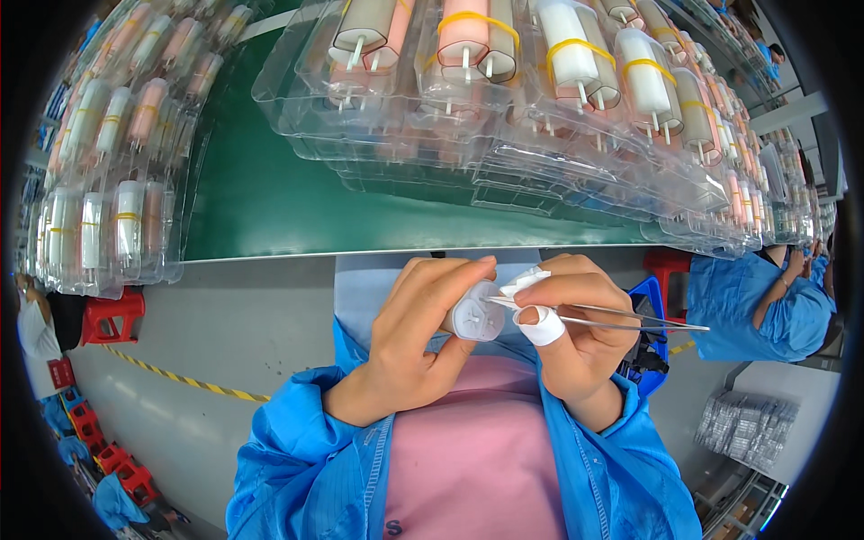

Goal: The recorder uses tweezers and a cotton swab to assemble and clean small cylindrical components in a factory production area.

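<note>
My left hand (405, 328) is closed around a whitish, translucent round-ended part (477, 319), its end face turned up toward me. A small raised bit shows in the middle of that face; the rest of the part is hidden by my fingers. In my right hand (585, 346) is a pair of metal tweezers (630, 319), the tips touching or very near the end face. White tape (542, 328) wraps my right thumb, and another white wrap (524, 283) covers a fingertip. Both hands are held just off the table's near edge, above my lap.
Stacked clear plastic trays (396, 148) of pink, white and grey cylinders with yellow bands stand ahead on the green table (252, 198). More trays (112, 198) rise at left. A blue bin (650, 301) is beside me at right; a person in blue (756, 306) sits farther right.
</note>
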Available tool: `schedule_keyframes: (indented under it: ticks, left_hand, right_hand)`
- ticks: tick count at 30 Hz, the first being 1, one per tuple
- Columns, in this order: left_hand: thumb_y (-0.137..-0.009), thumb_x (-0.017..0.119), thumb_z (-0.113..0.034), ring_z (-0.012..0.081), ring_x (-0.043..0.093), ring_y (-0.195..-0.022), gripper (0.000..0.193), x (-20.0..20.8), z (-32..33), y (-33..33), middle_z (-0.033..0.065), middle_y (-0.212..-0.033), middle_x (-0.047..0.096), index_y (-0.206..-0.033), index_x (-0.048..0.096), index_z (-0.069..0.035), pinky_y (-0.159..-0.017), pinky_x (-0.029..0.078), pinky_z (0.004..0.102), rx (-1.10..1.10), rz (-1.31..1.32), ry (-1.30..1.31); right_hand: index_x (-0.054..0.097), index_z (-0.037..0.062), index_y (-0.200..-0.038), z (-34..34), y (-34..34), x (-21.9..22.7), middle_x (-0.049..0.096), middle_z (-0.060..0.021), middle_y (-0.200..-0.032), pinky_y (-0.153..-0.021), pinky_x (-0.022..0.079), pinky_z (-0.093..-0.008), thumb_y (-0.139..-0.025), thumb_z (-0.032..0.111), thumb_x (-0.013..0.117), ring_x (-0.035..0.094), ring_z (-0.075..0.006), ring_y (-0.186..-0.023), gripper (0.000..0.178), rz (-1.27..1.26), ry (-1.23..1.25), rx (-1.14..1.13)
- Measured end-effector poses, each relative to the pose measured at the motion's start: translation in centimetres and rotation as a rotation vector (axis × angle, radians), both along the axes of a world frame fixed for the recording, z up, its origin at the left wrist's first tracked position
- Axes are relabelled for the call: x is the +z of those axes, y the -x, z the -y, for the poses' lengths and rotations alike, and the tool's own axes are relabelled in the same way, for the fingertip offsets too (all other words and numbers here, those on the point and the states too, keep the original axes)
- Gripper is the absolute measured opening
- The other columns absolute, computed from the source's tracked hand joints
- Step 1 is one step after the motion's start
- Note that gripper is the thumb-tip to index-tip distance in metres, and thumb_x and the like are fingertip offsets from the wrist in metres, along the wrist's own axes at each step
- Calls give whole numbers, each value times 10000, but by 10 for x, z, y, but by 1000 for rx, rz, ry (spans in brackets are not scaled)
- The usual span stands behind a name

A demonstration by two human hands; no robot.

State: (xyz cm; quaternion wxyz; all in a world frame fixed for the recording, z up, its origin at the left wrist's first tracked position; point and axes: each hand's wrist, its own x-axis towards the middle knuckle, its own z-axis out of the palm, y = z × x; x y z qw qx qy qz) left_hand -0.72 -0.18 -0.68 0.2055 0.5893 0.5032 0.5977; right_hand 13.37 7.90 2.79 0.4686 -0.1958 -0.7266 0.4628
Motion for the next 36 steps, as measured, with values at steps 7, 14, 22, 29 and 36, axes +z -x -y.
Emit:
schedule_keyframes:
  ticks: [7,14,22,29,36]
  left_hand:
    - [-638,644,96,312,568,-862,543,0,-1,0,187,-1057,587,-1171,549,53,-716,467,350,-1,-21,-19]
    - [-644,660,87,308,563,-847,536,-1,-1,-1,189,-1047,578,-1168,549,59,-702,463,354,9,-5,-9]
    - [-606,658,91,318,556,-827,551,2,-2,-4,184,-1020,582,-1148,563,62,-697,463,372,52,-151,-44]
    - [-580,624,110,315,554,-833,556,0,-4,3,178,-989,586,-1132,576,58,-694,466,375,86,-272,-101]
    - [-633,636,111,297,560,-862,531,3,-2,2,177,-1030,575,-1156,568,48,-698,478,345,37,-85,4]
  right_hand:
    - [681,14,-851,2,0,3,663,-130,-808,-604,495,-268,-701,3,726,644,-205,-698,157,51,14,-38]
    - [693,21,-823,1,2,4,668,-109,-780,-586,493,-273,-693,19,730,644,-217,-679,135,104,-73,-65]
    - [673,5,-819,-6,1,11,638,-120,-728,-547,457,-272,-720,3,693,609,-196,-621,101,131,-43,-14]
    - [654,-17,-848,-15,2,13,631,-126,-778,-595,456,-258,-761,-31,651,600,-172,-683,88,119,100,122]
    - [633,-32,-861,-6,-10,1,639,-122,-829,-677,469,-264,-752,-51,666,594,-165,-758,115,-155,342,27]
